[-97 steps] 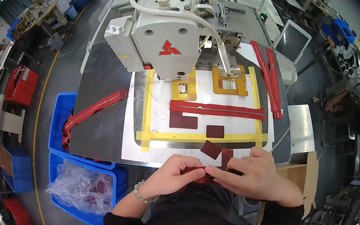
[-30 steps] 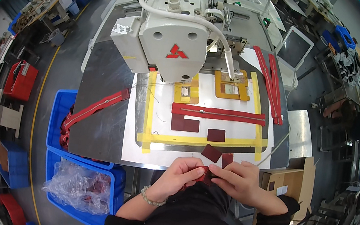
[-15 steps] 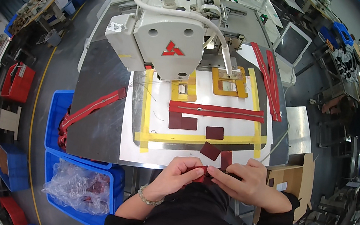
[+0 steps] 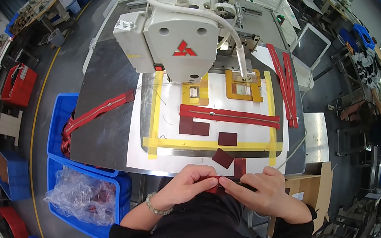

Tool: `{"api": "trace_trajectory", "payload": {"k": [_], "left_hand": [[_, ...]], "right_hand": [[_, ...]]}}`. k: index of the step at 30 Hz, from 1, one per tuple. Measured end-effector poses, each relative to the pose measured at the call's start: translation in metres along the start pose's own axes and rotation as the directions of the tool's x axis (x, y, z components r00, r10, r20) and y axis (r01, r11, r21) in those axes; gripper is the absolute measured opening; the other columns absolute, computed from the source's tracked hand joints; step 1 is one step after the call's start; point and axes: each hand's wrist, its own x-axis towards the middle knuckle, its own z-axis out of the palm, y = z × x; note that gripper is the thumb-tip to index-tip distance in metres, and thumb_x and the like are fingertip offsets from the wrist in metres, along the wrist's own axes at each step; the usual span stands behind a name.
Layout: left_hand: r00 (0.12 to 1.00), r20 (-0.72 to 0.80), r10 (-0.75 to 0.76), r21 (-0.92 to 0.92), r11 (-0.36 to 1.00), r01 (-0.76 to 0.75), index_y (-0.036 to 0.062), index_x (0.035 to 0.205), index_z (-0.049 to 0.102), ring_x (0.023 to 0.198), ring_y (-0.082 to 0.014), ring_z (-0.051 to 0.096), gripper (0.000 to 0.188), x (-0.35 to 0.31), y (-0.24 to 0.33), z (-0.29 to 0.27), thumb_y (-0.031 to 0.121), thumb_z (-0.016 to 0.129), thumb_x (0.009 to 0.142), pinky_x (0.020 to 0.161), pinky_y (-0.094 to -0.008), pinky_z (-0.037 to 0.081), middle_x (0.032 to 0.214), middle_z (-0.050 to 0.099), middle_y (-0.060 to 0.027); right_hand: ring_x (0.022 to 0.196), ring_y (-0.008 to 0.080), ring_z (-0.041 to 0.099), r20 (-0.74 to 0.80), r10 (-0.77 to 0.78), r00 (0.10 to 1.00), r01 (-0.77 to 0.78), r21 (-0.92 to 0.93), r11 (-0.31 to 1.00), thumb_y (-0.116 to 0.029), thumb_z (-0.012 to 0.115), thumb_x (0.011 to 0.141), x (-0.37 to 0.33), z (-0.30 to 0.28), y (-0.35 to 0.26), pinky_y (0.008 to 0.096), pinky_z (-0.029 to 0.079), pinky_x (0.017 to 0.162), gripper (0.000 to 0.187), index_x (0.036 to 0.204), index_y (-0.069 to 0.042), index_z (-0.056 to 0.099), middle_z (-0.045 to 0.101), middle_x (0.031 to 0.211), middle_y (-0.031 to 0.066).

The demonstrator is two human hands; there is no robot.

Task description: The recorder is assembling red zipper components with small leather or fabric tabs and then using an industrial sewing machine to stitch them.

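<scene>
Two bare hands meet at the lower middle of the frame I am watching from afar, by the front edge of the dark surface (image 4: 98,140). I see the left hand (image 4: 186,187) with its grip clamped on a small red piece (image 4: 214,188), and the right hand (image 4: 263,193) with its grip closed around a dark slim object (image 4: 247,186) mostly hidden by the fingers, its forefinger tip at the red piece. Just above the right hand I make out a glossy red patch (image 4: 239,166), with a tilted dark patch (image 4: 222,158) to its left, a level patch (image 4: 228,139) higher up, and a wider patch (image 4: 195,128) against a red zipper strip (image 4: 254,119) lying across the centre. Yellow tape (image 4: 172,142) outlines a rectangle on a white sheet (image 4: 135,152). My view has a white sewing machine (image 4: 178,33) filling the top middle, paired red zippers (image 4: 280,84) at upper right, and a draped zipper (image 4: 103,107) at left, running into a blue bin (image 4: 57,124).
</scene>
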Motion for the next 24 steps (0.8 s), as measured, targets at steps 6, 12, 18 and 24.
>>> {"api": "trace_trajectory", "payload": {"k": [6, 12, 18, 24], "left_hand": [[0.999, 0.027, -0.025, -0.140, 0.990, 0.029, 0.0052, 0.080, 0.056, 0.056, -0.0003, 0.034, 0.020, 0.004, -0.016, -0.001, 0.017, 0.051, 0.095, 0.049, -0.0166, 0.027, 0.067, 0.046, 0.0066], [0.997, 0.070, -0.010, -0.317, 0.948, 0.031, 0.0060, 0.081, 0.054, 0.056, -0.0004, 0.030, 0.019, 0.004, -0.022, 0.000, 0.018, 0.051, 0.096, 0.049, -0.0167, 0.025, 0.069, 0.045, 0.0072], [0.998, 0.069, -0.008, -0.336, 0.941, 0.031, 0.0059, 0.083, 0.054, 0.057, -0.0008, 0.030, 0.019, 0.004, -0.022, 0.002, 0.020, 0.053, 0.096, 0.049, -0.0167, 0.025, 0.069, 0.044, 0.0071], [0.998, 0.059, -0.011, -0.360, 0.932, 0.031, 0.0046, 0.083, 0.054, 0.056, -0.0018, 0.029, 0.019, 0.005, -0.023, 0.003, 0.019, 0.054, 0.095, 0.049, -0.0175, 0.025, 0.067, 0.043, 0.0061]], "right_hand": [[0.050, 0.0042, 0.042, -0.039, 0.032, 0.999, -0.030, 0.049, 0.998, -0.023, 0.080, 0.066, -0.004, 0.008, 0.000, 0.0234, 0.023, 0.047, 0.043, 0.107, -0.022, 0.069, 0.049, 0.063, -0.0085], [0.049, 0.0049, 0.044, -0.064, 0.044, 0.997, -0.040, 0.057, 0.998, -0.022, 0.080, 0.066, -0.009, 0.015, -0.002, 0.0236, 0.025, 0.047, 0.041, 0.106, -0.018, 0.068, 0.053, 0.064, -0.0073], [0.053, 0.0062, 0.050, -0.126, 0.010, 0.992, -0.005, 0.042, 0.999, -0.020, 0.078, 0.068, -0.016, 0.023, -0.004, 0.0236, 0.028, 0.050, 0.038, 0.103, -0.013, 0.066, 0.057, 0.070, -0.0061], [0.053, 0.0063, 0.050, -0.127, -0.004, 0.992, 0.006, 0.013, 1.000, -0.020, 0.077, 0.069, -0.017, 0.025, -0.004, 0.0239, 0.029, 0.052, 0.036, 0.103, -0.013, 0.066, 0.056, 0.071, -0.0058]]}}
